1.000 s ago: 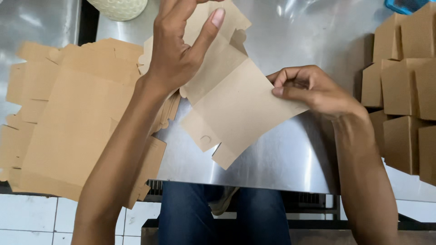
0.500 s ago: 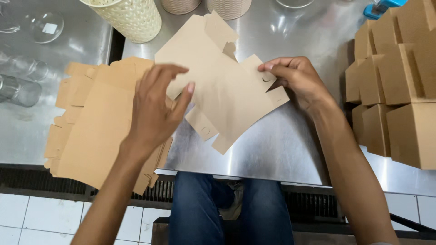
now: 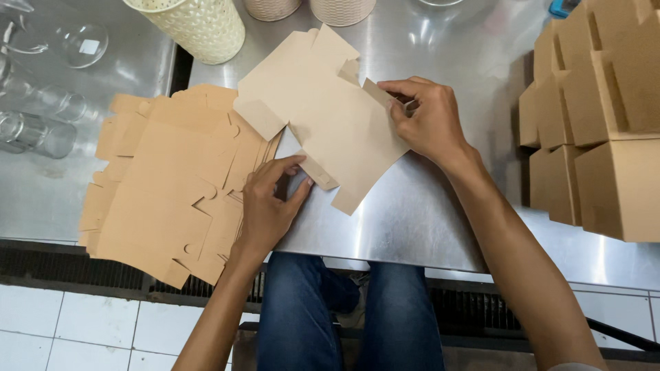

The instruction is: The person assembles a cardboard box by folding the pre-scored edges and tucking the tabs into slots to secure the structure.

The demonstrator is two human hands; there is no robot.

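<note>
Two bare hands grip one flat, unfolded tan cardboard box blank over the steel table: the left hand pinches its lower flap, the right hand its upper edge. A stack of matte brown blanks lies beside the left hand; folded cardboard boxes stand beyond the right.

Count: one flat cardboard box blank in hand; three perforated cylindrical containers; three visible clear glasses.
</note>
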